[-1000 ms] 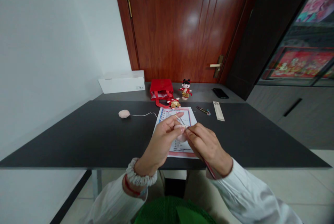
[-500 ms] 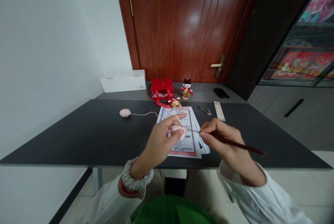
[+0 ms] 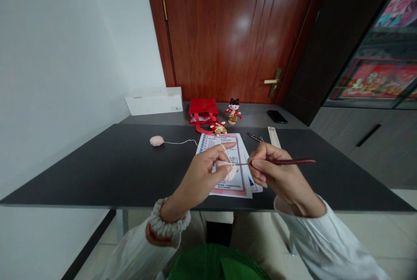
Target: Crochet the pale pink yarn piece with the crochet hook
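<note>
Here, the left hand [image 3: 197, 176] pinches a small, unfinished pink crocheted piece [image 3: 230, 174]; the right hand [image 3: 282, 176] grips a slim red-handled crochet hook [image 3: 293, 162], pink yarn ball [image 3: 157, 141] at ten o'clock.

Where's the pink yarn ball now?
In the head view, the pink yarn ball sits on the black table, left of the printed sheet, its thread running toward the left hand.

The left hand [image 3: 198, 175] and right hand [image 3: 282, 178] hang close together above the tabletop, each curled into a pinch (the right in a pencil-style grip).
</note>
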Demonstrator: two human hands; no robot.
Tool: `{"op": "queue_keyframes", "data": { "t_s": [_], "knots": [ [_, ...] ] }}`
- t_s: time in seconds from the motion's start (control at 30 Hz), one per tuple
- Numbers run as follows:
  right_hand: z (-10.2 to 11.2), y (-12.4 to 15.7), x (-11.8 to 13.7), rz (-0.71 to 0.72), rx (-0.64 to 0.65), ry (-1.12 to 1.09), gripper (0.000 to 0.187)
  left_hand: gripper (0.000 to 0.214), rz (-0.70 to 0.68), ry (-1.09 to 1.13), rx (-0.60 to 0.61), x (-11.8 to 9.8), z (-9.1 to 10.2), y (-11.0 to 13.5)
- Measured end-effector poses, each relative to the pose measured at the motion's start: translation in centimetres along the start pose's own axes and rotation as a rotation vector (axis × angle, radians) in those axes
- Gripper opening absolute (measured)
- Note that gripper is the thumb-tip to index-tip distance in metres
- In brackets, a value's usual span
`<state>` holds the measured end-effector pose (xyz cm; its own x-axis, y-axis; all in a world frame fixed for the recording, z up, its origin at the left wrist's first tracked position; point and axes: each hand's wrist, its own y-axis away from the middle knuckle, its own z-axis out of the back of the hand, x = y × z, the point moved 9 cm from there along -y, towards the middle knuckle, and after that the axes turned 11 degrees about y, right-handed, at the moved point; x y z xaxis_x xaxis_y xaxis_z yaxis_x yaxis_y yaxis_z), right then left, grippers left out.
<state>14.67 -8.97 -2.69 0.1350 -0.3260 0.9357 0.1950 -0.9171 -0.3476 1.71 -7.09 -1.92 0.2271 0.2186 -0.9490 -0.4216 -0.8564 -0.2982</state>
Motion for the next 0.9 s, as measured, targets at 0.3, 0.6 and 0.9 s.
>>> {"op": "queue_keyframes", "data": {
  "t_s": [0.3, 0.6, 0.9],
  "knots": [
    [-2.6, 2.6, 0.9, 0.628, -0.327, 0.828, 0.012, 0.043, 0.054, 0.300, -0.106, 1.9, -0.8, -0.1],
    [-1.0, 2.1, 1.4, 0.533, -0.237, 0.513, 0.013, 0.043, 0.242, 0.600, 0.018, 2.5, -1.2, -0.5],
    [1.2, 1.7, 2.2, 0.285, -0.073, 0.452, 0.008, 0.044, 0.339, 0.528, 0.161, 2.8, -1.0, -0.8]
  ]
}}
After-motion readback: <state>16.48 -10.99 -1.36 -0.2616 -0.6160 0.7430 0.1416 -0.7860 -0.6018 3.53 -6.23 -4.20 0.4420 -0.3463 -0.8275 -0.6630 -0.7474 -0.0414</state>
